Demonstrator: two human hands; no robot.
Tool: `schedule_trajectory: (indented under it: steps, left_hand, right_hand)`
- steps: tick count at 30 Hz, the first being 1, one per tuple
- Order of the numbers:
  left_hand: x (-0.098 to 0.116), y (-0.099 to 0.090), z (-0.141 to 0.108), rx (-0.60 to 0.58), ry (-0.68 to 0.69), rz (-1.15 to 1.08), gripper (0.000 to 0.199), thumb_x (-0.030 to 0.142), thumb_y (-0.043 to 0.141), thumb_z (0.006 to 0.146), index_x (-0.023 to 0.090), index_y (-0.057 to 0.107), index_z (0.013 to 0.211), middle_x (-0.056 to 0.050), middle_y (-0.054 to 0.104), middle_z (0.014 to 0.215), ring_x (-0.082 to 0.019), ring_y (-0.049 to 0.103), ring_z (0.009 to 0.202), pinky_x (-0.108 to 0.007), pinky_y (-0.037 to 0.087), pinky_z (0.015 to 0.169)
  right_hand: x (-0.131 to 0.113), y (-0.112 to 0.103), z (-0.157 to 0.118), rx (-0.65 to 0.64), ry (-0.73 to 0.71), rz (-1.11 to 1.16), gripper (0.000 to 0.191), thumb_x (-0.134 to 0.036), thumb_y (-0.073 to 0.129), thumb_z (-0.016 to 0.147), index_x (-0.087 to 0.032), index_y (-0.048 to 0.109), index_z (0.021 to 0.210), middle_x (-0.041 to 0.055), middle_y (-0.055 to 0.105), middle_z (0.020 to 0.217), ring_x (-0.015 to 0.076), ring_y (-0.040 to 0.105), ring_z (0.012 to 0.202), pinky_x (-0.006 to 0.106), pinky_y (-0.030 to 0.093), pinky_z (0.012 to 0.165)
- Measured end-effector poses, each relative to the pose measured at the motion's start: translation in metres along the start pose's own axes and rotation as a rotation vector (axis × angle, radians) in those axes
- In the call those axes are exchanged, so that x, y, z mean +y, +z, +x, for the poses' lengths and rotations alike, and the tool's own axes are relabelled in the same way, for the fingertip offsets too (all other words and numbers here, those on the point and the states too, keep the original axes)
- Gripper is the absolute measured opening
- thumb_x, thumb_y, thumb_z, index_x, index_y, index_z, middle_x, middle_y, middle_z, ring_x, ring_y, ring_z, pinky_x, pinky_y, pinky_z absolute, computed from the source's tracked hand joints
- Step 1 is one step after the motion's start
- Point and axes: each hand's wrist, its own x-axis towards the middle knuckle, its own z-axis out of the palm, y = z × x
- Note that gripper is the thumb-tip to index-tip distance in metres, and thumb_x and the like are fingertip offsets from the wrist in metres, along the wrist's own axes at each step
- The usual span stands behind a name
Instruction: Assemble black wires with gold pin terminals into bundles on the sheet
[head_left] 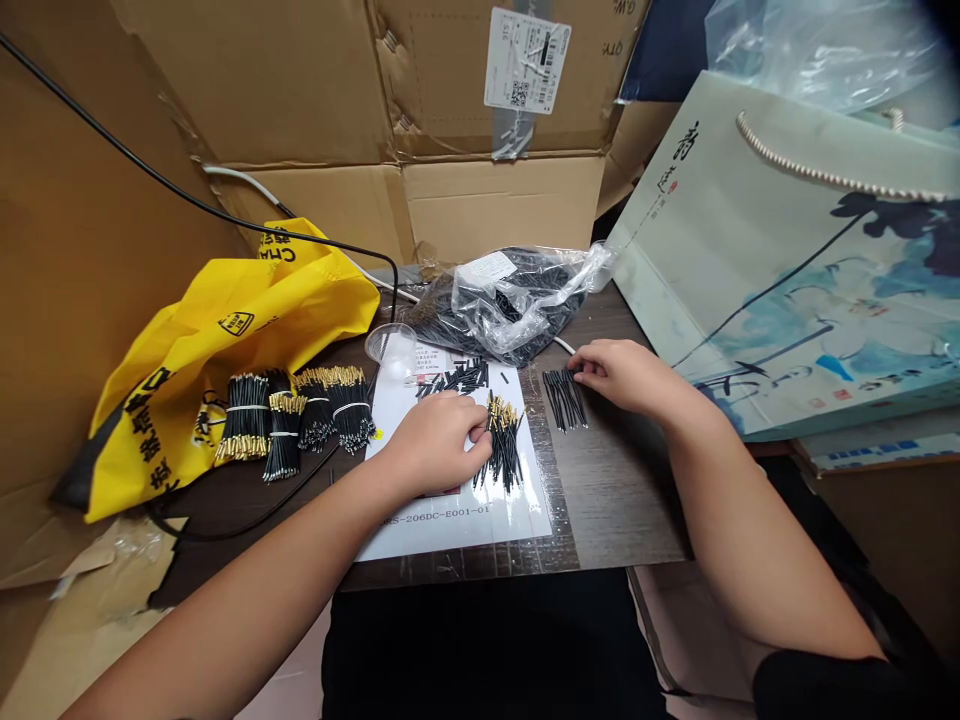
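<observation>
My left hand [442, 440] is closed, its curled fingers against the left side of a loose pile of short black wires with gold terminals [504, 445]. Whatever lies inside those fingers is hidden. Over on the right, my right hand [619, 372] pinches at the upper end of a row of short black wires [564, 402] laid side by side on the table. Just behind my left hand, small black tube pieces [465, 374] are scattered on a white printed sheet [450, 535], which also lies beneath the gold-tipped pile.
Several banded wire bundles [246, 415] stand at the left before a yellow bag [247, 345]. A clear plastic cup [391, 350] and a plastic bag of black pieces [510, 300] lie behind. Cardboard [495, 200] walls the back; a paper gift bag [795, 270] stands right. A black cable [180, 185] crosses the left.
</observation>
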Motion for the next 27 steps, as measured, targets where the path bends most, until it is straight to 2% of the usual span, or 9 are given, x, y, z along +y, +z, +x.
schedule_trajectory:
  steps: [7, 9, 14, 17, 20, 22, 27]
  left_hand:
    - [0.002, -0.002, -0.001, -0.031, -0.011, 0.052, 0.021, 0.029, 0.052, 0.083, 0.019, 0.047, 0.064, -0.003, 0.056, 0.065, -0.019, 0.048, 0.068, -0.032, 0.031, 0.061]
    - [0.003, -0.003, -0.001, -0.035, -0.014, 0.075, 0.023, 0.034, 0.054, 0.083, 0.02, 0.049, 0.066, -0.003, 0.057, 0.066, -0.019, 0.049, 0.068, -0.032, 0.033, 0.061]
    - [0.008, -0.002, 0.0, -0.043, -0.016, 0.142, 0.022, 0.035, 0.053, 0.084, 0.019, 0.053, 0.07, -0.005, 0.06, 0.071, -0.021, 0.053, 0.07, -0.034, 0.037, 0.063]
    - [0.008, -0.002, 0.001, -0.068, -0.035, 0.147, 0.021, 0.029, 0.047, 0.087, 0.018, 0.054, 0.07, -0.005, 0.061, 0.072, -0.021, 0.054, 0.071, -0.034, 0.037, 0.065]
    - [0.007, -0.002, 0.002, -0.085, -0.063, 0.107, 0.022, 0.025, 0.044, 0.086, 0.018, 0.053, 0.067, -0.005, 0.061, 0.071, -0.019, 0.052, 0.071, -0.033, 0.036, 0.066]
    - [0.006, -0.002, 0.002, -0.089, -0.086, 0.06, 0.023, 0.025, 0.045, 0.084, 0.018, 0.051, 0.064, -0.003, 0.059, 0.067, -0.018, 0.05, 0.068, -0.032, 0.034, 0.065]
    - [0.006, -0.007, 0.002, -0.064, -0.196, -0.102, 0.02, 0.023, 0.048, 0.079, 0.018, 0.048, 0.059, 0.0, 0.055, 0.06, -0.014, 0.047, 0.061, -0.028, 0.03, 0.059]
  right_hand:
    - [0.003, -0.003, -0.001, -0.038, -0.002, 0.03, 0.017, -0.027, 0.061, 0.085, -0.023, 0.07, 0.099, 0.0009, 0.067, 0.083, 0.0146, 0.058, 0.071, 0.029, 0.043, 0.066]
    - [0.0, -0.004, -0.002, -0.013, 0.001, 0.029, 0.018, -0.029, 0.06, 0.086, -0.023, 0.069, 0.101, 0.0011, 0.067, 0.082, 0.015, 0.058, 0.071, 0.029, 0.043, 0.066]
    - [-0.029, 0.003, 0.0, 0.204, -0.06, 0.029, 0.019, -0.028, 0.055, 0.091, -0.021, 0.068, 0.104, 0.0038, 0.065, 0.09, 0.0159, 0.059, 0.078, 0.03, 0.043, 0.07]
    - [-0.051, 0.018, 0.005, 0.22, -0.159, 0.039, 0.02, -0.028, 0.055, 0.093, -0.022, 0.069, 0.105, 0.0041, 0.064, 0.09, 0.017, 0.059, 0.083, 0.029, 0.042, 0.072]
    - [-0.065, 0.031, 0.013, 0.223, -0.217, 0.006, 0.024, -0.029, 0.055, 0.094, -0.023, 0.069, 0.113, 0.0047, 0.064, 0.09, 0.0174, 0.057, 0.083, 0.029, 0.039, 0.071]
    - [-0.068, 0.037, 0.017, 0.221, -0.242, -0.029, 0.026, -0.03, 0.055, 0.094, -0.024, 0.068, 0.115, 0.0051, 0.062, 0.088, 0.0175, 0.055, 0.081, 0.029, 0.037, 0.07]
    - [-0.069, 0.04, 0.022, 0.211, -0.275, -0.081, 0.021, -0.03, 0.054, 0.095, -0.023, 0.072, 0.104, 0.0048, 0.059, 0.081, 0.0175, 0.05, 0.077, 0.03, 0.033, 0.07]
